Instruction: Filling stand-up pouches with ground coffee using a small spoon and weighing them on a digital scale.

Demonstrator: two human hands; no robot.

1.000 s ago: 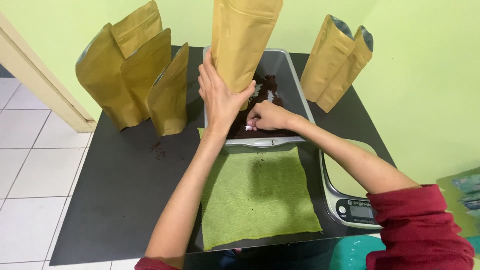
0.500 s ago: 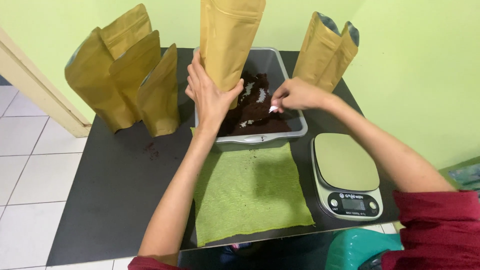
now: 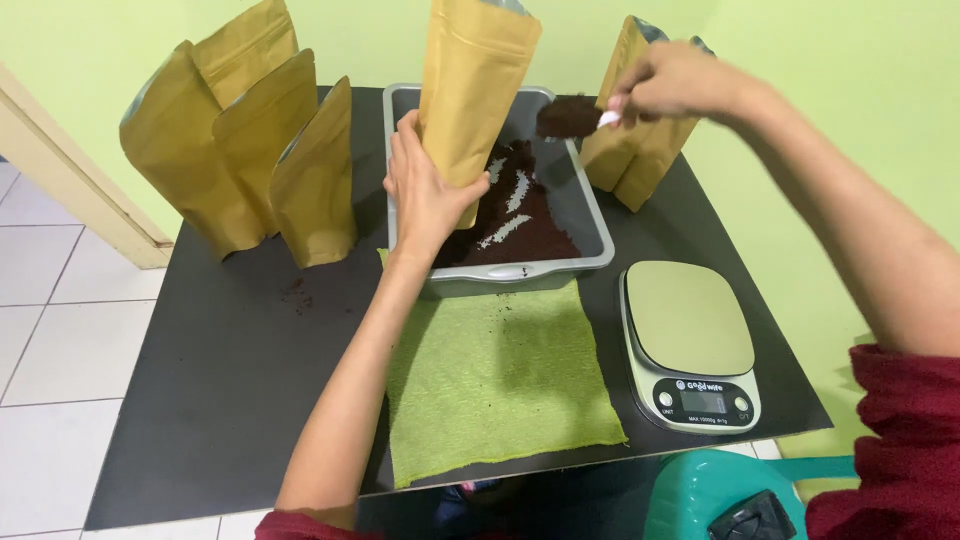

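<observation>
The left hand point(image 3: 425, 195) is wrapped around the lower part of a tall kraft pouch point(image 3: 473, 90), held upright over the grey tray point(image 3: 520, 275) at the far middle of the black table point(image 3: 220, 380); its long axis runs vertical, mouth up and out of frame. The right hand point(image 3: 675, 80) pinches a small white scoop point(image 3: 607, 119) heaped with dark grounds point(image 3: 568, 115) — just right of the pouch, below its mouth, the nearer hand to it; more grounds lie in the tray.

Top of held pouch point(image 3: 475, 90) out of frame
</observation>
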